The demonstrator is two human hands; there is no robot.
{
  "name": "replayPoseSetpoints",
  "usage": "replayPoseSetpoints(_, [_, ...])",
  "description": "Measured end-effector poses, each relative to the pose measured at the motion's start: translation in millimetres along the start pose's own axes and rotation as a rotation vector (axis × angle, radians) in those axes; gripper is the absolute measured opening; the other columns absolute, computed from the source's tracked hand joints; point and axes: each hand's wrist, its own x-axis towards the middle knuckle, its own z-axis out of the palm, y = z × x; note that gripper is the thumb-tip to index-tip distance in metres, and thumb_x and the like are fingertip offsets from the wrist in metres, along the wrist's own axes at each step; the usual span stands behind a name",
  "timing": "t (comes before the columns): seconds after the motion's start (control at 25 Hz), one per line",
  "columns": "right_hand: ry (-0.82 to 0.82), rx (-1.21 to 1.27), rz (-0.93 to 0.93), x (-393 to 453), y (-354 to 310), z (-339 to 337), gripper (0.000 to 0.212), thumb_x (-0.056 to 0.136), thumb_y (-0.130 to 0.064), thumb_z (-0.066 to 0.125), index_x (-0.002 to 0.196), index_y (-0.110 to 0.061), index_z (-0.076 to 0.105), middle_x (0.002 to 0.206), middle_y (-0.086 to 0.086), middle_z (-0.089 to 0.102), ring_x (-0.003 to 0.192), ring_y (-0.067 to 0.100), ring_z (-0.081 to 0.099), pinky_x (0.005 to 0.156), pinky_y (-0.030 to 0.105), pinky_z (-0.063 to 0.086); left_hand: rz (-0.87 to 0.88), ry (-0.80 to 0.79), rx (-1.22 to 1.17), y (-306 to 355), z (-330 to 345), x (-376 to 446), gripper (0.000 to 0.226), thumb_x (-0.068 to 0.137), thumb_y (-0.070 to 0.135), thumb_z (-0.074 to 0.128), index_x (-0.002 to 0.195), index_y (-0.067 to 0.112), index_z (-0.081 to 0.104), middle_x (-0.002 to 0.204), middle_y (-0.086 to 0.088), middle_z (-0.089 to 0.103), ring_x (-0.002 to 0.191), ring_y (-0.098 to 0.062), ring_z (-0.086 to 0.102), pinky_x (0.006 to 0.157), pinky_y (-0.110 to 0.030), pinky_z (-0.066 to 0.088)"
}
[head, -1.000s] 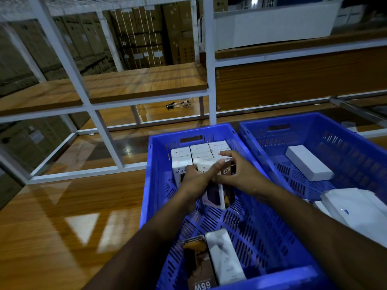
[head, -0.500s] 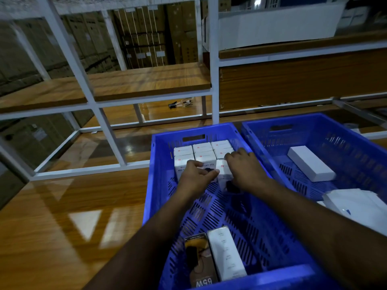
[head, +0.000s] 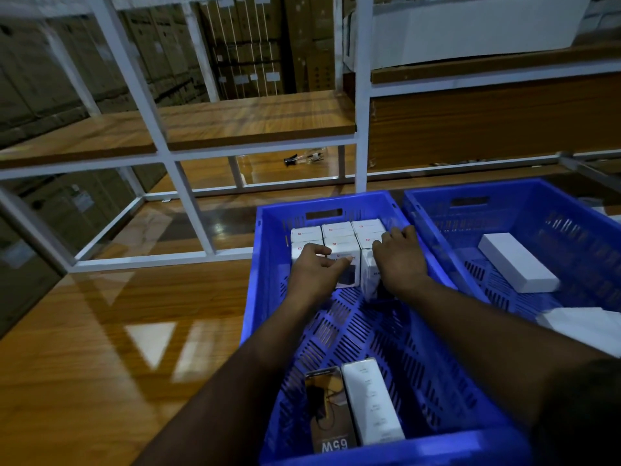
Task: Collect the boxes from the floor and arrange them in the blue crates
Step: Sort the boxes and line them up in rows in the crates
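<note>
Small white boxes (head: 337,235) are packed upright in rows at the far end of the left blue crate (head: 265,264). The left hand (head: 314,270) is laid on them, fingers extended; the right hand (head: 400,260) is curled around the end box. They are judged light, stiff cardboard, best pinched by opposite sides.

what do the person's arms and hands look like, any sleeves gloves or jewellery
Both arms are bare from the wrist as far up as the picture shows. The left hand and right hand wear no gloves, and no ring, watch or bracelet shows. A dark patch at the lower right edge may be a sleeve on the right arm, but the dim light leaves it unclear.
</note>
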Motion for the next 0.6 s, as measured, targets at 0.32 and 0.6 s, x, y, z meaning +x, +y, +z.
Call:
replayPoseSetpoints(0.32, [-0.068,0.03,-0.021,-5,-3,-2,0.049,0.077,-0.031,0.073,0.119,-0.012,0.056,0.124,0.01,0.056,0.119,0.029,0.047,0.106,0.043,0.03,0.111,0.139,0.29,0,-12,2,0.025,0.087,0.043,0.073,0.098,0.023,0.062,0.079,0.009,0.067,0.084,-0.016,0.068,0.079,-0.04,0.058])
replayPoseSetpoints(0.6, [-0.221,0.569,-0.071,-33,-23,-34,0.044,0.087,-0.039,0.068,0.124,-0.016,0.059,0.123,0.007,0.057,0.115,0.028,0.053,0.089,0.04,0.049,0.113,0.107,0.457,3,-32,-2,0.03,0.088,0.041,0.072,0.109,0.021,0.063,0.079,0.012,0.064,0.09,-0.016,0.068,0.082,-0.04,0.057])
